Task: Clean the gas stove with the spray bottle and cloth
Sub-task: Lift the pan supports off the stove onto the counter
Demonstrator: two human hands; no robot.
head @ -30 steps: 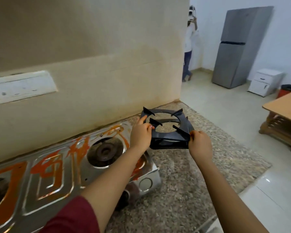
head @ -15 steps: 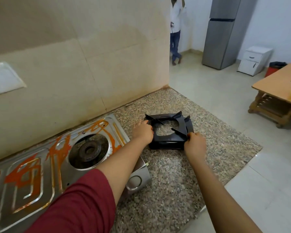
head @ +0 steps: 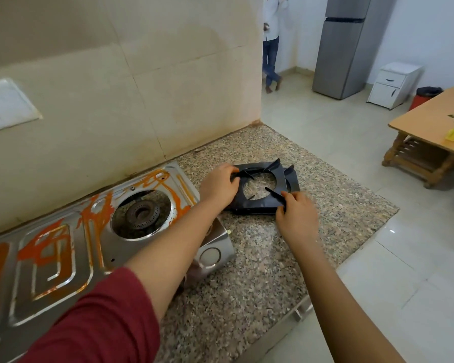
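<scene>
A black pan support (head: 260,203) is gripped at its left edge by the left hand (head: 218,188) and at its near right corner by the right hand (head: 295,214); it is stacked on a second pan support (head: 292,179), whose edge shows just beyond it, on the speckled granite surface (head: 247,284). The gas stove (head: 63,258), streaked with orange smears, is placed to the left against the tiled wall (head: 142,87), with its right burner (head: 141,214) left bare. The stove's near right corner and one knob (head: 210,256) are partly hidden by the left forearm and its red sleeve (head: 102,323). Neither spray bottle nor cloth can be made out. Far off on the floor, a standing person (head: 271,40), a grey fridge (head: 344,45), a small white cabinet (head: 393,85) and a wooden table (head: 430,132) are seen.
</scene>
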